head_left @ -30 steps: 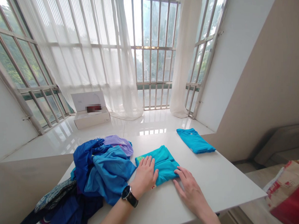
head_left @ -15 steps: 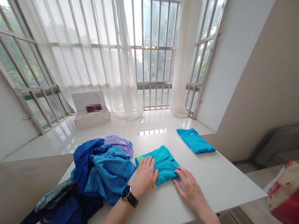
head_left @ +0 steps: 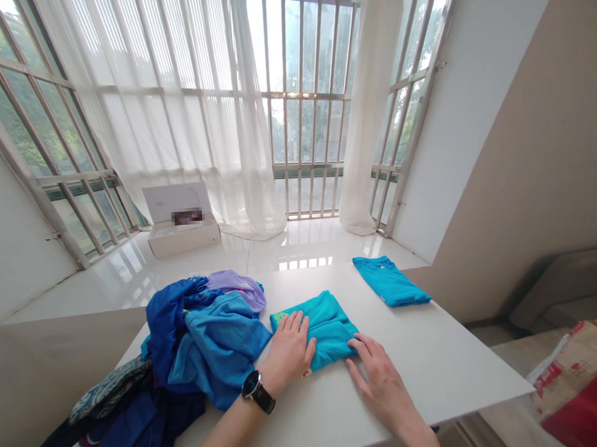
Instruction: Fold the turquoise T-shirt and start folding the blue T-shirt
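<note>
A folded teal garment [head_left: 324, 322] lies in the middle of the white table [head_left: 435, 356]. My left hand [head_left: 289, 351], with a black watch on the wrist, rests flat on the garment's near left part, fingers stretched out. My right hand [head_left: 379, 373] lies flat on the table at the garment's near right corner, fingertips touching its edge. A second folded blue garment [head_left: 390, 281] sits at the table's far right corner, apart from both hands.
A heap of unfolded blue and purple clothes [head_left: 194, 336] covers the table's left side and spills over its edge. A white open box [head_left: 181, 226] stands on the glossy window ledge behind. A red and brown cardboard box [head_left: 582, 389] is at lower right.
</note>
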### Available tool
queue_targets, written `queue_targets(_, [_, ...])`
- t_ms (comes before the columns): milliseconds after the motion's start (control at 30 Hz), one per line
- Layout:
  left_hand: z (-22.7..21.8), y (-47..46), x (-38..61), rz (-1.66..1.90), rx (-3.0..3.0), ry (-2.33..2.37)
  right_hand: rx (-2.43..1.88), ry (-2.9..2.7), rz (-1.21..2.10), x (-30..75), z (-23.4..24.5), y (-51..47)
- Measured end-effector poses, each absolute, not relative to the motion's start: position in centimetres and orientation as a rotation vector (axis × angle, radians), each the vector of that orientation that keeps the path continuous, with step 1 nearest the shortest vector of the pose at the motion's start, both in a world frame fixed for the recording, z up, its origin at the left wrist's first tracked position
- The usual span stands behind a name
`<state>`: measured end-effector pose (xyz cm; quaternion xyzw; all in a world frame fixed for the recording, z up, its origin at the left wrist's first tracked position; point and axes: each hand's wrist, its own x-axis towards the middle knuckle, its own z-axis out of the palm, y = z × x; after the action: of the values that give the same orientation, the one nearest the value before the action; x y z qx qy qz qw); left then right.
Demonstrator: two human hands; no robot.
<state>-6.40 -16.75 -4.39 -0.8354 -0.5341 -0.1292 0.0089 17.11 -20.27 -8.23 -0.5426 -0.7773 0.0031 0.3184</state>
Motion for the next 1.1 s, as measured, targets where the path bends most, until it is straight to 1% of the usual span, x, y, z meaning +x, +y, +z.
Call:
queue_targets(400, [-4.5, -16.2, -7.5, -0.425, -2.726, -1.612, -1.426, -2.041, 0.030, 16.9, -7.4, -20.7])
queue_targets(533, [-3.4, -15.6, -8.7, -0.377, -2.838, -1.542, -1.396, -2.088, 0.115, 16.6, -6.6, -21.2])
queue_targets(667, [-2.4, -15.6, -7.8, -0.403, -2.782, -1.574, -1.326, -2.110, 0.160, 16.3, -6.4, -21.5])
queue_targets(800, [-3.2, -16.0, -6.1, -0.388, -2.773, -1.582, -1.294, -2.091, 0.153, 16.4, -6.5, -21.4])
queue_targets(933, [-4.4, -16.5, -5.4, -0.387, -2.736, -1.590, -1.396, -1.970, 0.150, 16.6, -6.6, -20.1])
queue_targets(1100, [-4.3, -17.2, -5.3, -0.379, -2.726, -1.592, -1.462, -1.931, 0.233, 15.8, -6.6, -17.9])
